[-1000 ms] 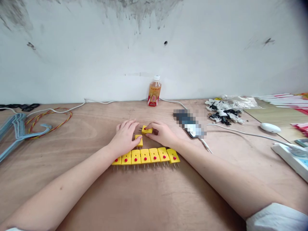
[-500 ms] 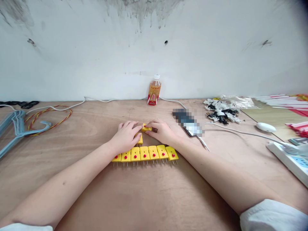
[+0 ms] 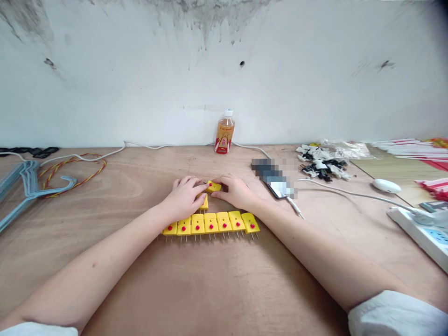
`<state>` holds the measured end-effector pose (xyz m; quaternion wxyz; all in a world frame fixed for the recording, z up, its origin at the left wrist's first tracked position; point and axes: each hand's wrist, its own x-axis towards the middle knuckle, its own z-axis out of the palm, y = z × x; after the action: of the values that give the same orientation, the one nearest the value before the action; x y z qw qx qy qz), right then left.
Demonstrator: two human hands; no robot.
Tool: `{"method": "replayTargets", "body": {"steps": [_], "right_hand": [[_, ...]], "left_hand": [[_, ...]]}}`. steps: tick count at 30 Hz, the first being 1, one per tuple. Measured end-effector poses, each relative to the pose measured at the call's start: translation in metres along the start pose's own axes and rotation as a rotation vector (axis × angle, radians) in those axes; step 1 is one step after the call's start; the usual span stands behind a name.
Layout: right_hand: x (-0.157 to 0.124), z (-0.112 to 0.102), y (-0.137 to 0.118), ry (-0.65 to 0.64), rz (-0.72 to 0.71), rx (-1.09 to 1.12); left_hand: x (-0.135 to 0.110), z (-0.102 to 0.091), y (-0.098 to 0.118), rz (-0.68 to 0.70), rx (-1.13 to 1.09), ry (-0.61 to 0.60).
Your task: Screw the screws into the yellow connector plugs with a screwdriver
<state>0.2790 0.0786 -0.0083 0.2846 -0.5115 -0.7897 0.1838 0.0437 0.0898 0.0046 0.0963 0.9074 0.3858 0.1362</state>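
- Item 1, right hand (image 3: 236,192): thumb and fingertips are pinched on the loose yellow plug (image 3: 213,187). The plug is at the far side of the work area, low over the table (image 3: 224,289).
- Item 2, left hand (image 3: 184,198): fingers are curled, with the tips against the same plug's left end. The thumb lies on the second yellow plug (image 3: 204,203) just below it. I cannot tell whether this hand truly grips either piece.
- Item 3, row of 7 yellow plugs (image 3: 211,223): they lie side by side and touching, red dots up, pins pointing toward me, just nearer than both hands.
- Item 4, surroundings: bottle (image 3: 224,133) at the wall, phone (image 3: 276,179) just right of the right hand.
- Item 5, risks, in my judgement:
  - The 2 hands crowd 1 small piece, so a slipping fingertip could flick it away.
  - Either wrist hangs close over the row, and a dropped wrist could push the 7 out of line.
  - The thin pins could bend if a plug is pressed down at an angle.
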Motion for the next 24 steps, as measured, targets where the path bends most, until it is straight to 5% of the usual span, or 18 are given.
{"method": "replayTargets", "body": {"steps": [15, 24], "right_hand": [[-0.001, 0.005, 0.027, -0.030, -0.162, -0.043], [-0.003, -0.007, 0.017, -0.153, -0.278, 0.141]], "left_hand": [[-0.004, -0.001, -0.003, 0.042, -0.003, 0.102], [-0.002, 0.000, -0.002, 0.031, -0.010, 0.061]]}}
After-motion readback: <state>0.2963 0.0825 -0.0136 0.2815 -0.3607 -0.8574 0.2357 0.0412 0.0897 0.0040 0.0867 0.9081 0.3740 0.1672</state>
